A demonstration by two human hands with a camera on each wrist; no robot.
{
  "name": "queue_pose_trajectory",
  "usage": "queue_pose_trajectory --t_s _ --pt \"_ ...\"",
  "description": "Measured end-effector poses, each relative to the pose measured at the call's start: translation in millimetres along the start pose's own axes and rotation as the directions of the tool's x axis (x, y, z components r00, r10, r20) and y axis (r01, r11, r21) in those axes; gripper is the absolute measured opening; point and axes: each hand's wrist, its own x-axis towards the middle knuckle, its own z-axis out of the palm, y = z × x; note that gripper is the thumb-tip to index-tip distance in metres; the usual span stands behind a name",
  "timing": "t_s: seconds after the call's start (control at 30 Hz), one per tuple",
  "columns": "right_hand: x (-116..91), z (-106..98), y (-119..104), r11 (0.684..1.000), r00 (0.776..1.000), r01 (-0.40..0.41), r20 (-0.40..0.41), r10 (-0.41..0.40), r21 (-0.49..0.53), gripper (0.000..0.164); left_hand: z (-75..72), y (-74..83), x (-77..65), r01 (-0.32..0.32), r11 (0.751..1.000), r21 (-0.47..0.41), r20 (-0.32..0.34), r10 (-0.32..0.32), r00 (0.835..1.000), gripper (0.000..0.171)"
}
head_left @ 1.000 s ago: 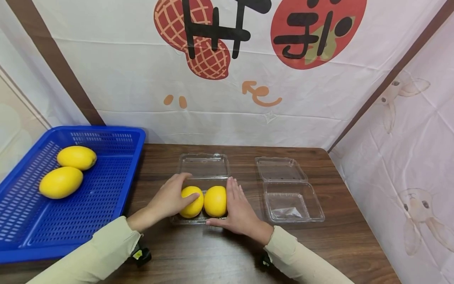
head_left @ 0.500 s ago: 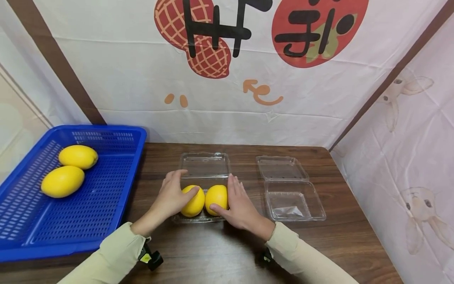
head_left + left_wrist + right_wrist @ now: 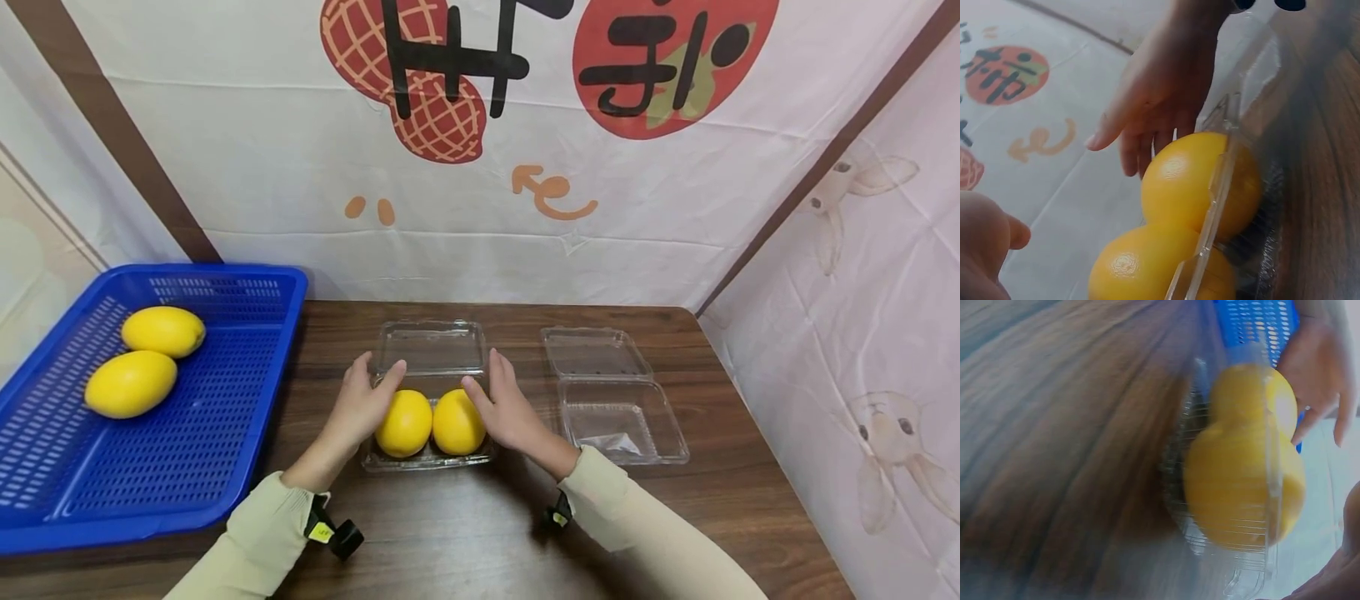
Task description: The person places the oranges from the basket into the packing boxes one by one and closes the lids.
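Flanking left yellow fruit and right yellow fruit with left hand and right hand, both with fingers extended, gripping nothing. Can't tell contact. Seeing both fruits side by side in base of first clear clamshell, tops above rim, with lid folded back. To the right, seeing second clear clamshell with crumpled clear piece inside. Far left, seeing blue basket with rear basket fruit and front basket fruit close together. Seeing both clamshells on wood-grain surface, in front of printed backdrop.
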Motion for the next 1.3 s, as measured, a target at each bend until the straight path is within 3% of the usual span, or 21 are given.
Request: queue_pose_trajectory --t_s 0.23,0.37,0.47,0.7,1.3 --pt "22.8 -3.7 3.6 0.982 0.988 -0.146 -0.028 0.150 0.119 0.063 -4.5 -5.4 9.8 0.096 0.991 -0.098 0.075 -0.089 0.993 0.088" --pt "32.9 -4.7 6.9 0.939 0.963 -0.258 -0.017 0.269 0.226 0.058 -4.4 -11.8 16.8 0.128 0.979 -0.157 0.119 -0.110 0.987 0.086" --pt "38.9 -2.0 8.8 0.908 0.950 -0.294 -0.015 0.312 0.300 0.055 -3.1 -13.9 20.6 0.144 0.969 -0.199 0.124 -0.121 0.985 0.079" --pt "46.0 5.2 14.6 0.882 0.947 -0.294 -0.015 0.321 0.369 0.051 -1.7 -13.2 23.5 0.175 0.953 -0.248 0.123 -0.149 0.981 0.074" --pt "47.9 2.5 18.1 0.855 0.943 -0.317 0.043 0.329 0.410 0.050 -4.5 -17.0 26.5 0.168 0.958 -0.232 0.143 -0.138 0.980 0.080"
